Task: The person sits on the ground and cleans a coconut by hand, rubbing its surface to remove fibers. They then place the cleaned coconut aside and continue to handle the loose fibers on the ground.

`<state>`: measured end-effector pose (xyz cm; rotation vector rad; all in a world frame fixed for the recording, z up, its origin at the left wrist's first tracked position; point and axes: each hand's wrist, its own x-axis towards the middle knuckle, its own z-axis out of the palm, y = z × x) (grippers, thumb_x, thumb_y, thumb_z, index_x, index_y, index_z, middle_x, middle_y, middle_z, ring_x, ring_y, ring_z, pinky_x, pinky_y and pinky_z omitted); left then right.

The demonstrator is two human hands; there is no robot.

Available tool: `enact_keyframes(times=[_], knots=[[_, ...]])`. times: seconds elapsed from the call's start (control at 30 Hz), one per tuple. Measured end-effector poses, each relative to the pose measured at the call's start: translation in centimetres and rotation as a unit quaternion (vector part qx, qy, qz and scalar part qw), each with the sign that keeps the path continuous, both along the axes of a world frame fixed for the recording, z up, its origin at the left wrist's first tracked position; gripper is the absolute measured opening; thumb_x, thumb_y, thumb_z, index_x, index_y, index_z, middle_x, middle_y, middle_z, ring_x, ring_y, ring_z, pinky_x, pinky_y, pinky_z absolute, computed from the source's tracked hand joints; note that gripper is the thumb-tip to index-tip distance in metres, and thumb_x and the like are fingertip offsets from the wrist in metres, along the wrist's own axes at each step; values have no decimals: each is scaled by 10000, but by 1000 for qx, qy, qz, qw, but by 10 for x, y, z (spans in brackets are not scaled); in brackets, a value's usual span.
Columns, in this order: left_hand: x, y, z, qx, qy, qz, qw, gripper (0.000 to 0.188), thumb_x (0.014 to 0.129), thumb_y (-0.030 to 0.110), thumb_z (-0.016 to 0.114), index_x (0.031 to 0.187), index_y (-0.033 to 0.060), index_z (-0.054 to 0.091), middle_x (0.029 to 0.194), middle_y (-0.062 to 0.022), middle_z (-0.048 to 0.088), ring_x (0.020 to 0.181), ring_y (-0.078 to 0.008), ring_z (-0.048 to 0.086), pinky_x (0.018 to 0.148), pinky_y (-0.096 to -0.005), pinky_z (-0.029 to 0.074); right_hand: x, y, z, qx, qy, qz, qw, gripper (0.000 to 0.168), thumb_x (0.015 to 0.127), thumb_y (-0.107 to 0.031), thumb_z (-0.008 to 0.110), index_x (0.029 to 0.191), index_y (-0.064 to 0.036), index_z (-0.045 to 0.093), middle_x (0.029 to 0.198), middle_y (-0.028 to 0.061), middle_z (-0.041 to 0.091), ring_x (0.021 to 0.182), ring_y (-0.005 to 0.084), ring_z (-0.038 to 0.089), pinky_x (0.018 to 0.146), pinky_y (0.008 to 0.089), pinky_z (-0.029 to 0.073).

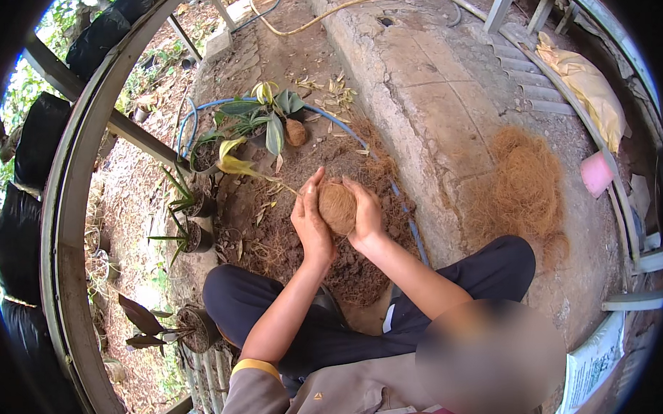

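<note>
A round ball wrapped in brown coconut fiber [337,209] is cupped between my left hand [313,218] and my right hand [367,212]. From its upper left side a thin stem runs to a drooping yellow-green leaf [236,162]. Beneath the hands lies a heap of dark soil [361,266] mixed with loose fibers. A smaller brown fiber ball [295,132] rests on the ground beside variegated leafy plants [274,133]. On the concrete ledge to the right sits a pile of loose orange-brown coconut fiber [527,178].
Potted plants [198,237] line the left side near a metal frame [63,216]. A blue hose [414,234] curves around the soil. At the right are a pink pot [597,174], a yellowish sack [584,83] and a printed white bag [591,365].
</note>
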<state>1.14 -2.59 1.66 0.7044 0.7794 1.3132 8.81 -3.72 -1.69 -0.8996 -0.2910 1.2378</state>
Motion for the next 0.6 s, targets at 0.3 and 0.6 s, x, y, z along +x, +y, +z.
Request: enact_keyframes(times=[0.3, 0.6], knots=[[2, 0, -16, 9, 57, 56, 997, 331, 974, 263, 428, 986, -25, 590, 1010, -114, 622, 931, -182, 587, 855, -310, 463, -12, -13, 4, 131, -329, -84, 932, 394, 966, -288, 382, 1113, 33, 556, 1073, 114, 586, 989, 197, 562, 878, 306, 423], [-5, 12, -29, 131, 163, -82, 975, 369, 983, 287, 400, 1026, -18, 603, 1050, -111, 620, 972, -164, 568, 876, -305, 437, 3, -3, -3, -51, 273, 94, 956, 398, 942, -314, 279, 1171, -61, 485, 1103, 83, 572, 1010, 202, 588, 876, 378, 491]])
